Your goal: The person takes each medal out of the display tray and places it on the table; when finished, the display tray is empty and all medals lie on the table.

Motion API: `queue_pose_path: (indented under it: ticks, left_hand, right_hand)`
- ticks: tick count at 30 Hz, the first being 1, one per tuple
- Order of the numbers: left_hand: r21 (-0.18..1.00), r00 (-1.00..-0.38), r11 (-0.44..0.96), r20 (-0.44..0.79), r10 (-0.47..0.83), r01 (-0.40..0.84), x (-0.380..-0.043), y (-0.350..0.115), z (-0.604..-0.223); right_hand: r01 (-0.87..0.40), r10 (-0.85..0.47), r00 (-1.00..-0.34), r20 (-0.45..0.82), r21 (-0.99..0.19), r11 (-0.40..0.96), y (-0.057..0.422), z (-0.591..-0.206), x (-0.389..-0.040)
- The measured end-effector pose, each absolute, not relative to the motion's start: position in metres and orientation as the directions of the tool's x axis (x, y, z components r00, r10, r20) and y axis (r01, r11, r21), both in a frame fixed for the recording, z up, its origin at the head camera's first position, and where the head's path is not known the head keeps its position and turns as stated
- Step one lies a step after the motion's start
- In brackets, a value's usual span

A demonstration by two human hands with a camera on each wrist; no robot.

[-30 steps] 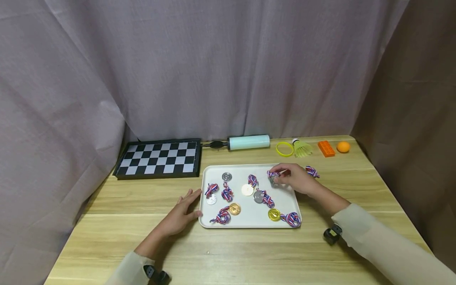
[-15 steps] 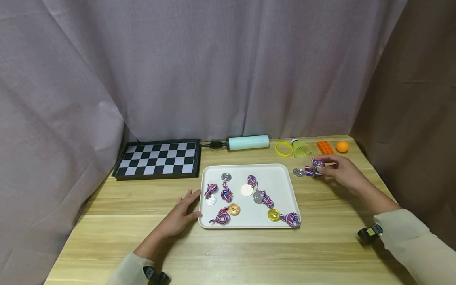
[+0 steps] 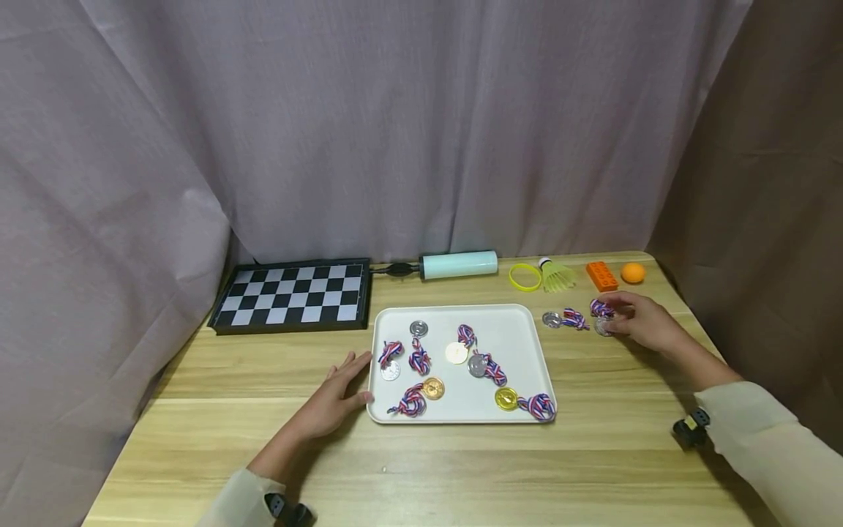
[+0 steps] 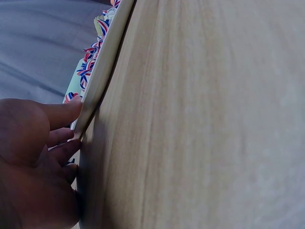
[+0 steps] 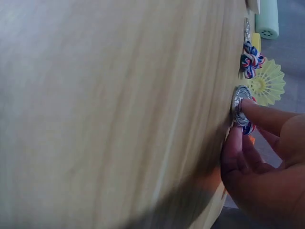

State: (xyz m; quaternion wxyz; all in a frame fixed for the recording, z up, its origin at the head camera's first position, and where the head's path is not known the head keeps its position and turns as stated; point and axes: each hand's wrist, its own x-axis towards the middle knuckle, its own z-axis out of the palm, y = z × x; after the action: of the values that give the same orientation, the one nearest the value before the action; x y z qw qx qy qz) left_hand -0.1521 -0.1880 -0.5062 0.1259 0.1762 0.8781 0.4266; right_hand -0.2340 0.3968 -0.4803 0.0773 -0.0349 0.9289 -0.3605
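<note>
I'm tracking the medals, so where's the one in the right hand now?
In the head view, the silver medal is right of the tray, pinched in the right hand, just right of another medal and in front of the orange brick.

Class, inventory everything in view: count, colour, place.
Table: 1, pale wood, foreground
Curtains: count unclear, mauve, behind and beside table
Tray: 1, white, on table
Tray medals: 6, three silver, three golden, in tray
Other medals: 2, silver, right of tray
Ribbons: 8, red-white-blue, one per medal
Checkered board: 1, black/white, back left
Cylinder: 1, mint, black end, back centre
Ring: 1, yellow, right of cylinder
Shuttlecock: 1, yellow, right of ring
Brick: 1, orange, right of shuttlecock
Ball: 1, orange, back right
Sleeves: 2, cream, on arms
Wrist devices: 2, mostly black, on wrists
Left hand: 1, at tray's left edge
Right hand: 1, pinching rightmost medal
</note>
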Motion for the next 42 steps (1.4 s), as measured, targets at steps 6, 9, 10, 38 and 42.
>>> queue_pose_path:
  ticks: [6, 9, 10, 38, 42]
  left_hand:
    - [0.793, -0.905, 0.573, -0.068, 0.420, 0.207, -0.152, -0.188, -0.506]
    - [0.791, -0.904, 0.575, -0.067, 0.422, 0.210, -0.152, -0.188, -0.507]
    - [0.790, -0.904, 0.576, -0.066, 0.422, 0.211, -0.152, -0.189, -0.507]
    - [0.786, -0.906, 0.583, -0.075, 0.417, 0.204, -0.152, -0.188, -0.506]
    - [0.788, -0.906, 0.582, -0.074, 0.417, 0.203, -0.152, -0.188, -0.507]
  right_hand:
    - [0.004, -0.118, -0.983, -0.139, -0.667, 0.745, 0.395, -0.479, -0.232]
    - [0.003, -0.121, -0.983, -0.137, -0.675, 0.738, 0.396, -0.478, -0.230]
    - [0.007, -0.120, -0.983, -0.139, -0.680, 0.733, 0.396, -0.477, -0.230]
    - [-0.201, -0.321, -0.947, 0.003, -0.786, 0.585, 0.304, -0.446, -0.180]
    - [-0.188, -0.352, -0.936, -0.024, -0.811, 0.554, 0.285, -0.449, -0.169]
